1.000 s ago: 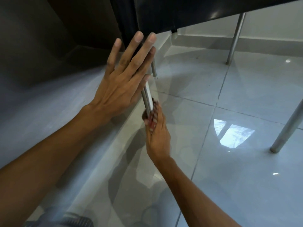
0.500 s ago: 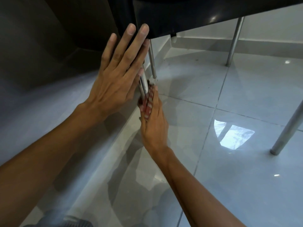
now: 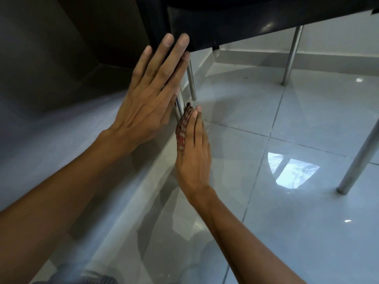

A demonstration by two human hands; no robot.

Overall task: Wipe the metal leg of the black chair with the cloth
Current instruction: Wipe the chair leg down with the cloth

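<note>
The black chair (image 3: 235,19) fills the top of the head view, seen from below its seat. A shiny metal leg (image 3: 178,107) comes down from it between my two hands. My left hand (image 3: 149,95) lies flat with fingers straight against the left side of the leg, fingertips touching the seat's edge. My right hand (image 3: 193,154) presses a red and white checked cloth (image 3: 182,130) against the right side of the leg. The leg's lower part is hidden behind the cloth and my hands.
A second thin leg (image 3: 191,80) stands just behind the first. Two more legs stand at the back right (image 3: 290,58) and at the right edge (image 3: 359,158). Glossy white floor tiles (image 3: 297,124) reflect a window. A dark wall (image 3: 41,58) rises at the left.
My right hand has slid the cloth up the leg toward the seat. My left hand has stayed flat against the leg, and the camera view has shifted a little lower.
</note>
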